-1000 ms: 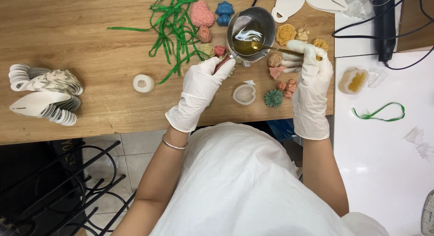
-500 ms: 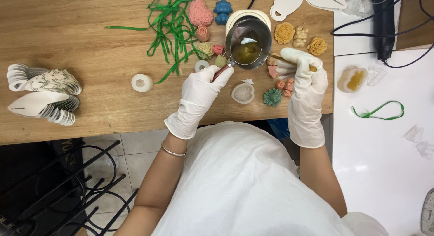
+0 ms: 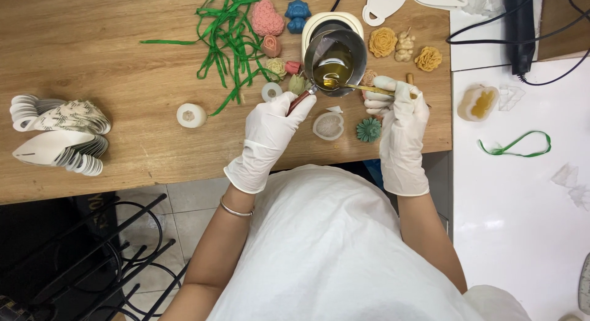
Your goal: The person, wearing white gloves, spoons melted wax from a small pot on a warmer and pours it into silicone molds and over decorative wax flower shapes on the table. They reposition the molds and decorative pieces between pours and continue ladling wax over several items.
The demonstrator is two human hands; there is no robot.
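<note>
Left hand: my gloved left hand [image 3: 270, 133] was at the near left side of the metal pot [image 3: 334, 53], fingers clenched on its reddish handle [image 3: 299, 101].
Right hand: my gloved right hand [image 3: 401, 121] sat just right of the pot, fingers grasping a gold spoon [image 3: 356, 86] by the stem, the bowl of it lying in the liquid.
Pot: steel, round, standing on a cream-coloured base [image 3: 319, 19] near the far edge of the wooden worktop [image 3: 110, 56]; I saw amber liquid inside. Whether it was tilted, I could not tell.
Moulds: one clear round mould [image 3: 328, 125] lay between my two hands, just near of the pot; a second small white one [image 3: 191, 115] sat well to the left, a third ring-shaped one [image 3: 271, 91] just beside my left fingers.
Cast pieces: teal flower [image 3: 369, 129] touching or nearly touching my right glove; pink heart shape [image 3: 267, 18] and blue figure [image 3: 297, 15] left of the pot; yellow flowers [image 3: 383, 42] to its right.
Ribbon: loose green strands [image 3: 227, 32] heaped left of the pot; one more green loop [image 3: 514, 146] lay on the white surface to the right.
Left edge: stack of white patterned paper pieces [image 3: 58, 133], well apart from my hands.
Far right: black cabled device [image 3: 518, 26], and a clear mould with yellow filling [image 3: 478, 102].
</note>
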